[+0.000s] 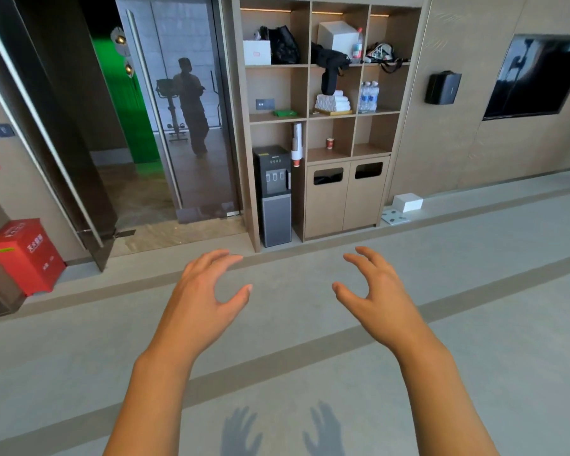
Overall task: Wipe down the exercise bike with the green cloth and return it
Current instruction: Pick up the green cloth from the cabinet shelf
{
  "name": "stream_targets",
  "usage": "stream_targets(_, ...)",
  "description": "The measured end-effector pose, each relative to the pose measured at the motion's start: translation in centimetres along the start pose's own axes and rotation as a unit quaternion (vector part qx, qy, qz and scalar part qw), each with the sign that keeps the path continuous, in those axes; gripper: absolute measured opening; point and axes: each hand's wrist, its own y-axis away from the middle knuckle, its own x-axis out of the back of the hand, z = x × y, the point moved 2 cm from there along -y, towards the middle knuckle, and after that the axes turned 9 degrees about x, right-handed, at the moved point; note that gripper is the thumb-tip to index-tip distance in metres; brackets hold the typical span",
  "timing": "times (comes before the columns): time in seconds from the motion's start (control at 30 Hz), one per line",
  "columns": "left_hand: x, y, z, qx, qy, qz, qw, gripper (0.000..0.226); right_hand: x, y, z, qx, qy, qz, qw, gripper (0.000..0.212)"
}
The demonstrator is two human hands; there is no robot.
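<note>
My fingers [224, 258] on the left hand [204, 291] are loosely curled and spread, thumb apart from them, pinching nothing. The right hand [375, 287] mirrors it: fingers bent like a claw, thumb held off, nothing between them. Both hands hang in the air over the grey floor [474, 324], palms down, well apart from each other, and their shadows [280, 429] fall on the floor below them.

Ahead of my hands stands a wooden shelf unit [310, 93]. The green cloth [284, 112] lies folded flat in the middle-row compartment on the left, beside a small wall socket plate [265, 104]. In the compartment to its right sits a stack of white towels [332, 102], and next to that some water bottles [368, 97]. Below the cloth's compartment a dark water dispenser [273, 195] stands on the floor, with a cup holder [297, 143] on the wall of the shelf beside it.

To the left, a glass door [185, 110] reflects a person and the exercise bike [171, 106]. A red box [25, 255] sits on the floor at far left.
</note>
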Motion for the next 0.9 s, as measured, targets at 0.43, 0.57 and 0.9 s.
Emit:
stream_targets(0.43, -4.3, -11.8, -6.8, 0.037, 0.007, -0.019, 0.999, 0.052, -6.0, -12.8, 2.9, -0.004, 0.025, -0.03, 0.999, 0.065)
stream_targets(0.57, -6.8, -16.2, -6.8, 0.045, -0.003, -0.013, 0.999, 0.052, -6.8, -17.6, 5.9, 0.002, 0.024, -0.033, 0.999, 0.066)
stream_targets(0.9, -12.6, -29.9, -3.4, 0.073, -0.044, 0.022, 0.996, 0.052, -6.4, -32.6, 14.5, 0.035, -0.004, -0.036, 0.999, 0.064)
